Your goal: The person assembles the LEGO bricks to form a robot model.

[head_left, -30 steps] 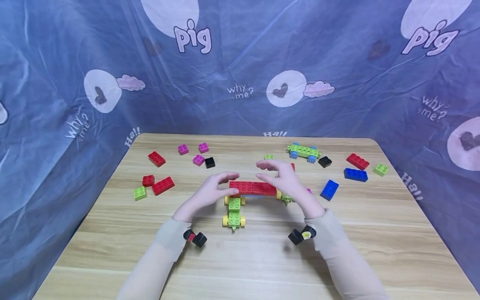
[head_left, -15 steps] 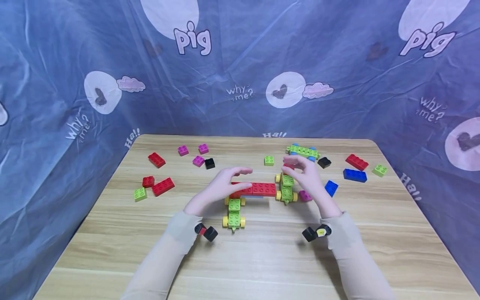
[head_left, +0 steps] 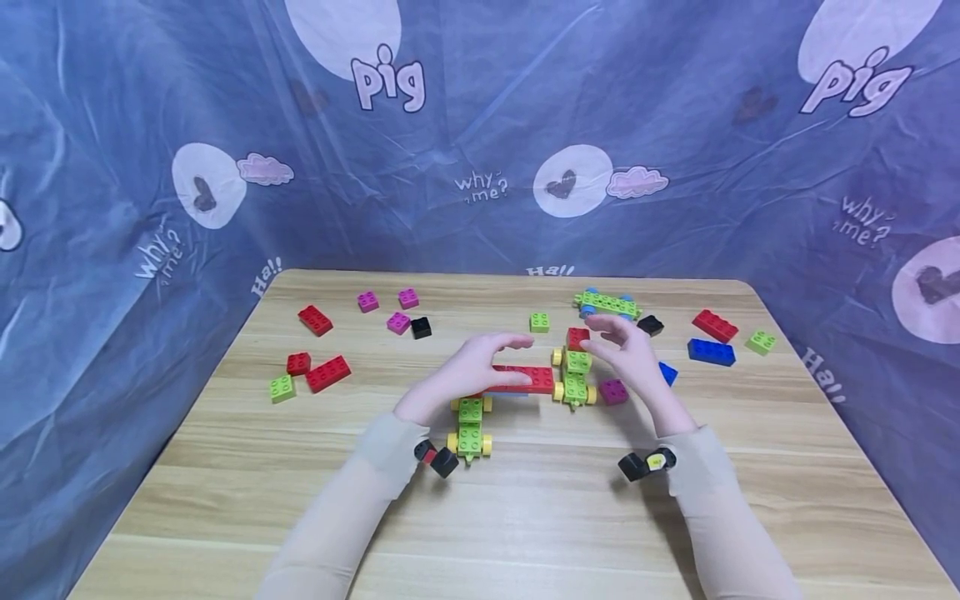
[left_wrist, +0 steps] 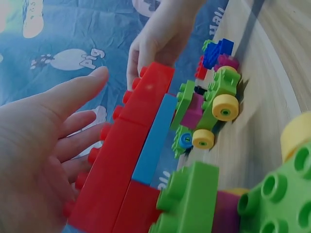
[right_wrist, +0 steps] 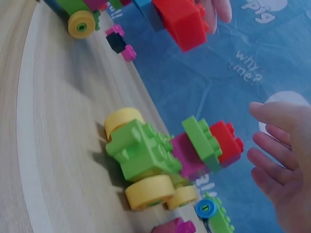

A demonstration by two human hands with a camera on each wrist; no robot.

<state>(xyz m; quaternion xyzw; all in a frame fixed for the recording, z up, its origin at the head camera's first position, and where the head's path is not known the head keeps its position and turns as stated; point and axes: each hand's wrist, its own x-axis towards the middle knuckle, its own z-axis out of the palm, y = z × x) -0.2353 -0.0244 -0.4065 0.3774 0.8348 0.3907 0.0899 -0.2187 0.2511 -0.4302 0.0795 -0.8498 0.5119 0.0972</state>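
A person is holding both hands near two toy cars on a wooden table (head_left: 510,533) — neither hand is gripping anything. The left hand (head_left: 468,367) is curving loosely, thumb and fingers apart, close against a row of red bricks (left_wrist: 119,150); whether it is touching them cannot be told. The right hand (head_left: 632,354) is staying loosely open just beside the right car (head_left: 575,387), its fingertips apart from the stack.

The left car (head_left: 470,437) is standing nearest the person, showing a bright green, studded base on yellow wheels. The glossy red row is jutting from its stack toward the right car, with its knobs pointing up and a smooth blue brick (left_wrist: 154,141) running along its underside. In the right wrist view, the row's end is hanging free, apart from the right car.

The right car is standing a little farther back, also green with chunky yellow wheels. It is carrying a layered stack — a pink block (right_wrist: 188,155), a thin green block (right_wrist: 200,143) and a red block (right_wrist: 226,141) at the top.
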